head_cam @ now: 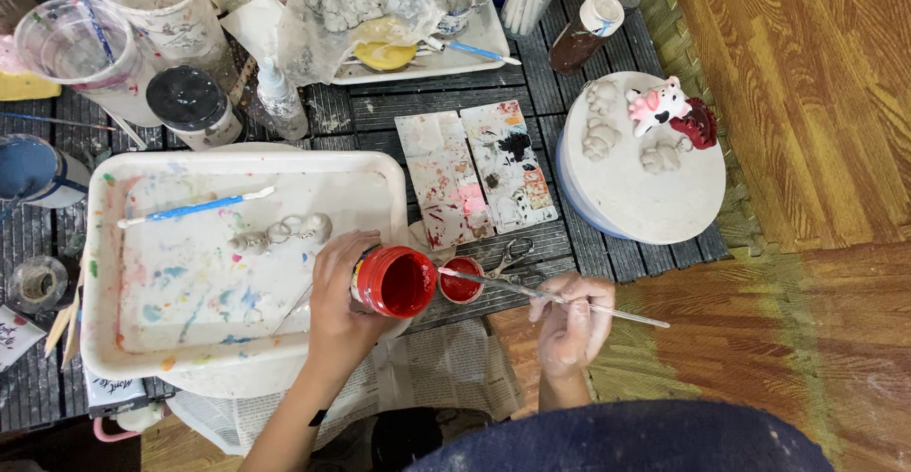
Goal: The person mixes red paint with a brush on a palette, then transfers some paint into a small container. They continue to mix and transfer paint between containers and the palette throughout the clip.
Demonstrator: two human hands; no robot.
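The left hand [337,306] is wrapped around an open red paint jar [392,281], hiding most of its label; red paint fills the inside. Just beside it lies the red lid [461,282]. The right hand [572,320] pinches a thin brush [550,296], tip over the lid. Small clay figures [281,232] rest in the stained white tray [104,244].

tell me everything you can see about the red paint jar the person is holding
The red paint jar is a small round pot, open, its wide mouth tipped toward the camera and showing glossy red paint inside. The rim is smeared red. The left hand grips its side, holding it over the corner of the white tray. Its red lid lies just beside it on the dark slatted table.
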